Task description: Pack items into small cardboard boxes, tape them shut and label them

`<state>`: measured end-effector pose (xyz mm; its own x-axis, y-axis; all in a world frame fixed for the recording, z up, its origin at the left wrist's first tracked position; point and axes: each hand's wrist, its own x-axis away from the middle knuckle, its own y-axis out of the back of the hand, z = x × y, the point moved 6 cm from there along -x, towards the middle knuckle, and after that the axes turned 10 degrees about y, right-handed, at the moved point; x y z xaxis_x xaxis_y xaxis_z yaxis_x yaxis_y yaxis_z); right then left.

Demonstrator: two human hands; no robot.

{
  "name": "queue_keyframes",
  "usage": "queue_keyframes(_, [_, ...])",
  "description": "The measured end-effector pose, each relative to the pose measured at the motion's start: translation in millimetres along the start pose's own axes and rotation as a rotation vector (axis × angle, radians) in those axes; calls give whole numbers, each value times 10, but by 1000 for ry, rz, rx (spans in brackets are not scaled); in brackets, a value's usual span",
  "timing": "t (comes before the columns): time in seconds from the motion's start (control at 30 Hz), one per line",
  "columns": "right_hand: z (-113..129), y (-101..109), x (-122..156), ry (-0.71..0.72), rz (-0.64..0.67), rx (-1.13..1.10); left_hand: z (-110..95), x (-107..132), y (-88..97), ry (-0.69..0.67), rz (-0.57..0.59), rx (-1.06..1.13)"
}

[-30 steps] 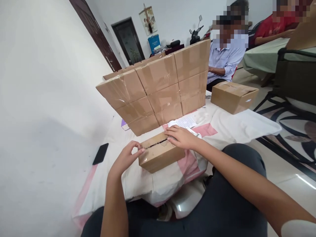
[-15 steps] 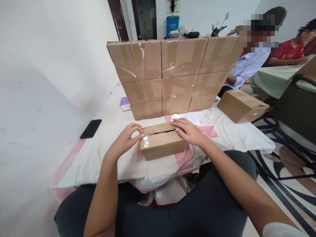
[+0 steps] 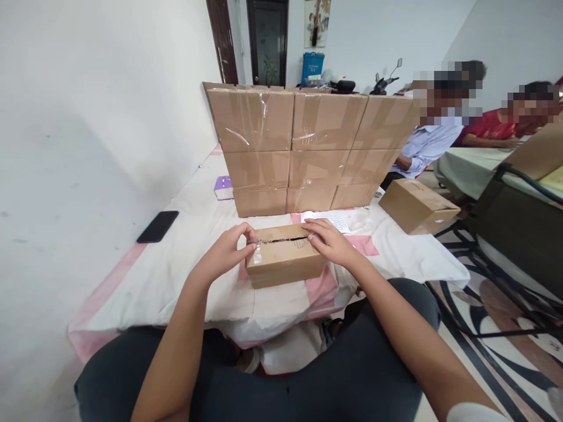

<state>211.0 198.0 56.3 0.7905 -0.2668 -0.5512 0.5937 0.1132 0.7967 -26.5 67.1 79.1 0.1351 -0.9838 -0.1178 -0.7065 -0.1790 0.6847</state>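
Observation:
A small brown cardboard box [image 3: 285,269] rests on the cloth in front of me, with a narrow ragged slit running along its top. Shiny clear tape shows at the top's left end. My left hand [image 3: 231,246] is closed at that end, thumb and forefinger pinching at the box's upper left edge. Over the right end lies my right hand [image 3: 328,239], its thumb by the slit and its fingers bent over the top toward the far edge. Both hands grip the box; what is inside stays hidden.
Behind the box stands a wall of taped cardboard boxes [image 3: 312,167]. A black phone [image 3: 158,227] lies left, a purple-and-white box [image 3: 223,187] beyond it. A printed sheet [image 3: 332,221] lies behind my right hand. Another carton [image 3: 420,205] sits right, near two people.
The view has tilted up and shifted a little, so the scene sits lower. Both hands keep nearly the same places on the box.

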Motion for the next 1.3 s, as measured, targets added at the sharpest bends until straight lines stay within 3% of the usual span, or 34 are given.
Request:
queue_keyframes(0.4, [12, 12, -5, -32, 8, -23, -168, 147, 146, -70, -129, 89])
queue_keyframes(0.6, [-27, -8, 6, -38, 0, -41, -130, 210, 278, -69, -178, 138])
queue_keyframes(0.7, [-34, -5, 6, -39, -12, -54, -89, 178, 250, -160, -140, 282])
queue_keyframes(0.8, [-31, -2, 4, -44, -16, -60, -31, 119, 171, -164, -85, 369])
queue_keyframes(1.07, [-60, -20, 10, -43, -14, -53, 40, 8, 86, -114, -115, 239])
queue_keyframes(1.3, [-49, -21, 11, -48, -16, -55, 72, -11, 81, -167, -88, 395])
